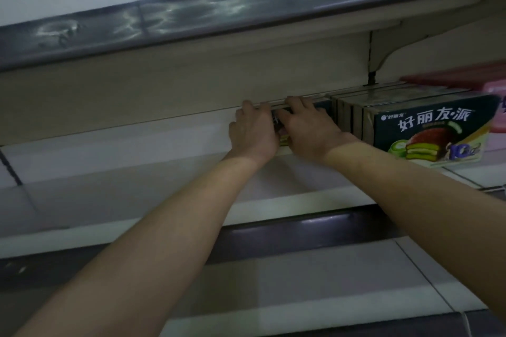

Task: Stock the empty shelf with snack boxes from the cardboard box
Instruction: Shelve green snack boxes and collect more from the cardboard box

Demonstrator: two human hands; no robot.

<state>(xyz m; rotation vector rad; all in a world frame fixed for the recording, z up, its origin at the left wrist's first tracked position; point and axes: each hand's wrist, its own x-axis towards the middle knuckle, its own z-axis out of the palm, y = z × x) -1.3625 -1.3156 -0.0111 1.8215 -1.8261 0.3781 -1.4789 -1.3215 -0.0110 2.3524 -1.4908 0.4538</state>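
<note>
- Two bare forearms come up from the bottom of the frame and converge towards the middle.
- Under them, in the lower part of the frame, lies a lower shelf [328, 284], pale, with a dark strip along its front edge.
- Above that is the shelf [131, 172] being stocked, a white board with a dark rail along its front. Its left and centre portions show bare white surface.
- At mid-frame, deep on this shelf, the left hand [253, 131] and right hand [309, 131] sit close together on one snack box [278, 123].
- The box stands on the shelf near the back panel. Only a dark sliver with a patch of green print shows between the hands.
- The left hand's fingers [247, 105] are curled over the box's top edge and grasp its left end.
- The right hand's fingers [298, 101] hook over the top edge in the same way and grasp its right part.
- Just right of the held box, a row of snack boxes [432, 131] stands upright, packed face to back. The frontmost shows a dark green face with white Chinese lettering and a picture of a chocolate pie with green filling.
- At the right edge, beyond the row, are pink packages [498, 96], blurred, with something red above them.
- Behind everything runs the cream back panel [164, 85], with a shelf bracket [388, 55] at upper right.
- Across the top of the frame slants the upper shelf [191, 16], with a scuffed grey rail along its front.
</note>
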